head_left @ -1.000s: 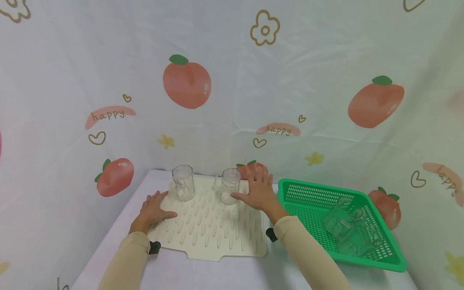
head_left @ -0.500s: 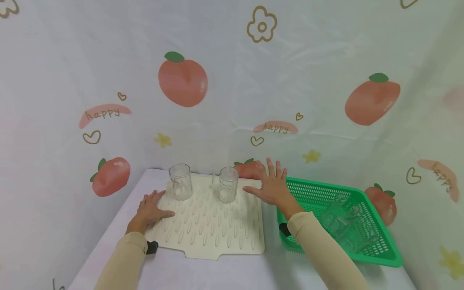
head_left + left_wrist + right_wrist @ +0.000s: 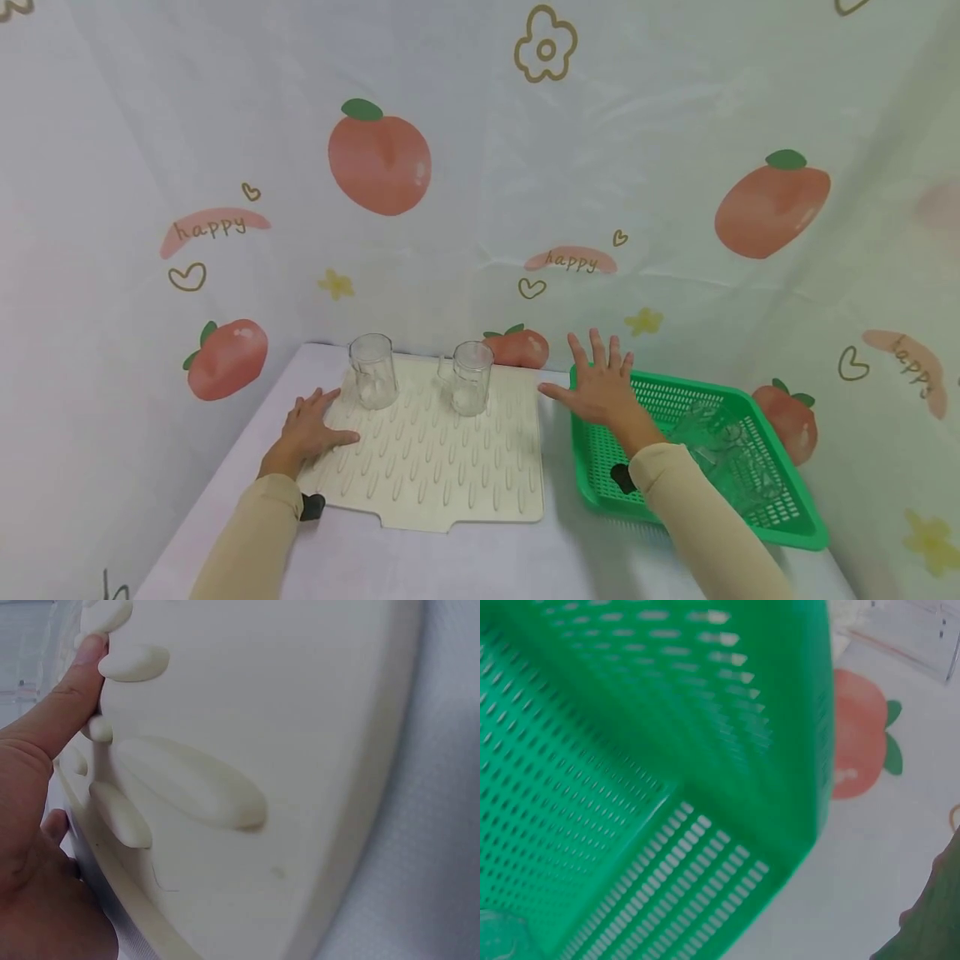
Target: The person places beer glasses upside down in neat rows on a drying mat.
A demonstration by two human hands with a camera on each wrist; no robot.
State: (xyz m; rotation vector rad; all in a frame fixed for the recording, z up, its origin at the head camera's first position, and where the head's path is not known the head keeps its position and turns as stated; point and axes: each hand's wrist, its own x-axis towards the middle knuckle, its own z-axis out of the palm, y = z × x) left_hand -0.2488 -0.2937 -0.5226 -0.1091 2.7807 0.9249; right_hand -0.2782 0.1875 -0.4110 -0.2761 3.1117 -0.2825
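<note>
My left hand (image 3: 306,429) rests at the left edge of a cream drying mat (image 3: 450,475), fingers spread and thumb straight. In the left wrist view the thumb (image 3: 67,697) lies on the mat among its raised ridges. Two clear glass mugs stand upright toward the back: the left mug (image 3: 373,371) and the right mug (image 3: 471,379), whose handle points left. Holding nothing, my right hand (image 3: 600,392) hovers with spread fingers over the left part of a green plastic basket (image 3: 697,383). Clear glass mugs (image 3: 712,433) lie inside the basket's right half.
A white cloth-covered table (image 3: 480,567) supports the mat and basket. Behind it hangs a white curtain (image 3: 480,208) printed with fruit. The basket's perforated wall (image 3: 795,750) fills much of the right wrist view.
My right hand has moved right, from beside the right mug to above the basket. My left hand stays at the mat's edge, and the mugs have not moved.
</note>
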